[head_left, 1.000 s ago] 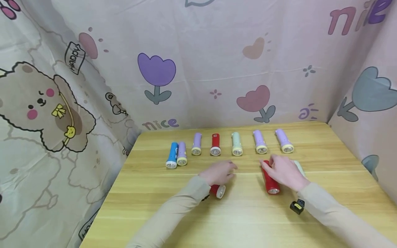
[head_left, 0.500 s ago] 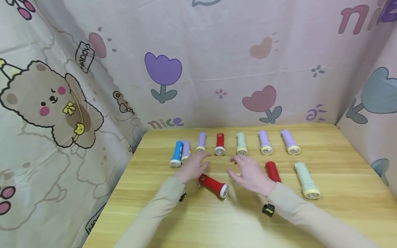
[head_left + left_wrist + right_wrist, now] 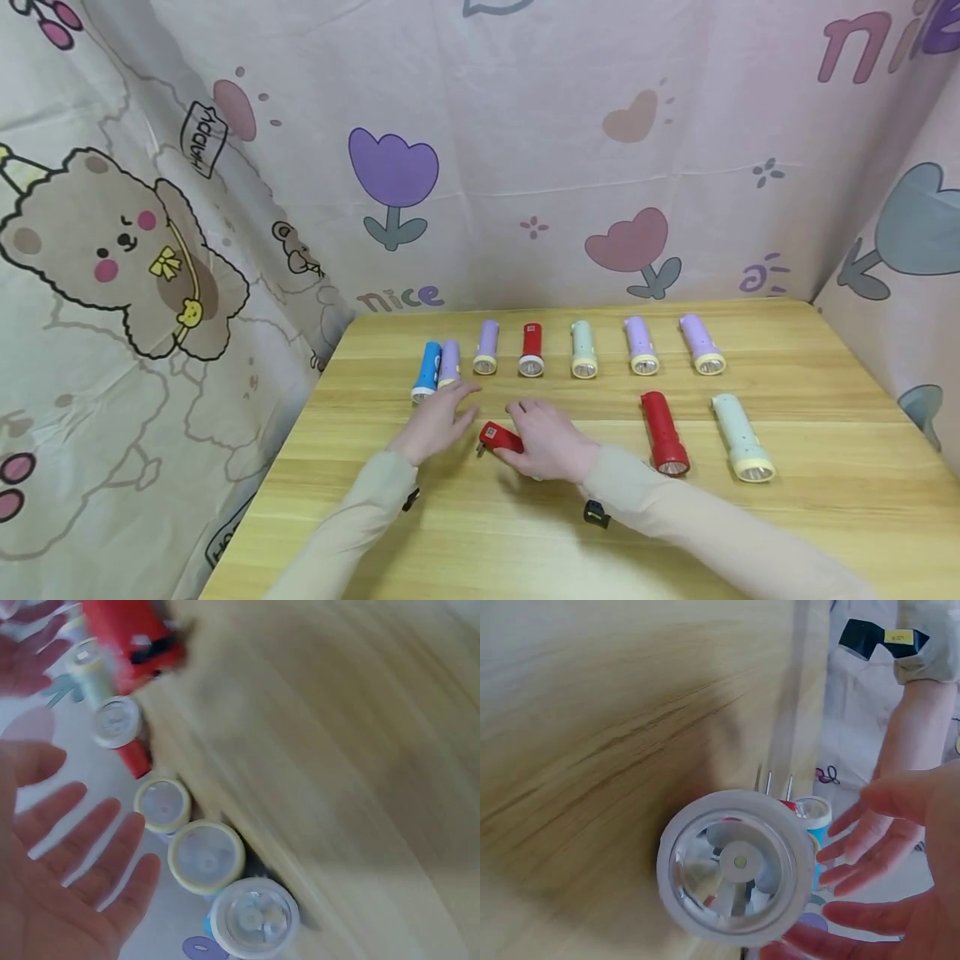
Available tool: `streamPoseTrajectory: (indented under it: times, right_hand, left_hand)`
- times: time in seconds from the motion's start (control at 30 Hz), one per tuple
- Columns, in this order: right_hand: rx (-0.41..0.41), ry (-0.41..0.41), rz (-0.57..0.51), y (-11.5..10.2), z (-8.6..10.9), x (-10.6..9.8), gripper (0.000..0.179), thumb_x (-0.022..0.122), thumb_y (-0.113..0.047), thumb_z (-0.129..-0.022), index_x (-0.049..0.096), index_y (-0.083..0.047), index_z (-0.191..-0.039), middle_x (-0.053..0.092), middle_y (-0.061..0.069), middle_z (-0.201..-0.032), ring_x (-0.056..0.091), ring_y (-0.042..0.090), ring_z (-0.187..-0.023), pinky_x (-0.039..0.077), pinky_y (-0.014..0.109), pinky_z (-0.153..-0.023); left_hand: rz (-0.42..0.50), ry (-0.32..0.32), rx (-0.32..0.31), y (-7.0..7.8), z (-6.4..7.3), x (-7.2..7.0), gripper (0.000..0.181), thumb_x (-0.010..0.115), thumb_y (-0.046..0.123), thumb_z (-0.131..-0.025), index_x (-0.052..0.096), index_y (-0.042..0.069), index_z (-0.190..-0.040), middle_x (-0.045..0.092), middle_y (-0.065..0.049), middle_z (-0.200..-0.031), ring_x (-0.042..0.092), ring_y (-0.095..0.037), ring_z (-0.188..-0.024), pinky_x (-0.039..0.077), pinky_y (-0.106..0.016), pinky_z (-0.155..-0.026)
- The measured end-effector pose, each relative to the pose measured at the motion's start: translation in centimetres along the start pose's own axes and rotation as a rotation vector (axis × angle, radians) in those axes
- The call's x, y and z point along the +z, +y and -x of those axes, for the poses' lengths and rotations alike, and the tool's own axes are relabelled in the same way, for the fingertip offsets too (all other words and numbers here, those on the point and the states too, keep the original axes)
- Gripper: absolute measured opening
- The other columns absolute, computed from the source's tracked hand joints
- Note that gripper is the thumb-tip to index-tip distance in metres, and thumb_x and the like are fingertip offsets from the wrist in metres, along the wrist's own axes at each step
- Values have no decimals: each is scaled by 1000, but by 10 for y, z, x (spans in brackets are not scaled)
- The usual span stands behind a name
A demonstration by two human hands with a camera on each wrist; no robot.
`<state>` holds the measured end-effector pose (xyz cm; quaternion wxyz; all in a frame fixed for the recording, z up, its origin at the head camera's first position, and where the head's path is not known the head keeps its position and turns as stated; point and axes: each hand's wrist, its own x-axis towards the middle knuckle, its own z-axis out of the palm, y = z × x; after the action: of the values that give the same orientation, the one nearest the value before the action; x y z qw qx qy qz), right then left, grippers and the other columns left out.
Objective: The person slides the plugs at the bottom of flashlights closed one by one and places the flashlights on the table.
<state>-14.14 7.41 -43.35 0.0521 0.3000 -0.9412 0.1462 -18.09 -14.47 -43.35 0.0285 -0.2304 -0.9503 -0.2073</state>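
Wood-grain tabletop (image 3: 487, 542) holds a red flashlight (image 3: 501, 437) whose prongs (image 3: 481, 449) could snag if dragged by the right hand (image 3: 553, 442), splayed over it without visible grip, left hand (image 3: 432, 425) outspread, empty.

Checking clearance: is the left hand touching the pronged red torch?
Apart: the head view shows bare table between the left hand and the pronged red torch.

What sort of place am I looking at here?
Probably a makeshift, curtained-off tabletop workspace: cartoon-printed fabric hangs behind and beside a wooden table, and flashlights are laid out on it. The wider room isn't visible.
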Motion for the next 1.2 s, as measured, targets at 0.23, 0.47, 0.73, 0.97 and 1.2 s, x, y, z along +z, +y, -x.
streamPoseTrajectory:
  times: [0.23,0.47,0.73,0.97,1.2]
  right_hand:
    - [46,-93,81,-5,-8,10,60,71,-54,-87,60,-1,-113,65,12,-99,60,21,-84,56,33,-68]
    - [103,-147,34,-5,-11,19,61,76,-53,-83,60,-1,-111,63,9,-94,57,19,-80,53,32,-67]
    - [155,-206,-16,-7,-10,25,56,77,-50,-84,62,-1,-106,63,7,-86,58,18,-75,53,32,-64]
    - [180,-205,-29,-7,-8,31,51,78,-44,-84,61,0,-104,62,8,-85,59,20,-73,54,34,-62]
    - [190,-214,-35,-5,-8,34,44,76,-40,-87,60,-2,-102,61,7,-83,57,19,-72,51,33,-58]
  left_hand:
    - [-83,-3,72,-6,5,7,39,66,21,-98,63,5,-133,67,-11,-132,64,-31,-122,52,-48,-106]
    - [-93,-10,60,-12,8,11,39,65,22,-98,62,5,-133,66,-11,-132,63,-30,-121,52,-47,-106]
    - [-83,-28,27,-13,13,13,36,66,22,-98,64,6,-130,67,-10,-126,65,-28,-115,54,-46,-102]
    - [-83,-36,35,-12,13,15,35,65,20,-98,64,5,-129,68,-10,-125,66,-29,-112,56,-46,-99]
    - [-83,-50,34,-9,12,18,34,64,21,-98,65,6,-129,68,-10,-128,66,-28,-116,55,-46,-102]
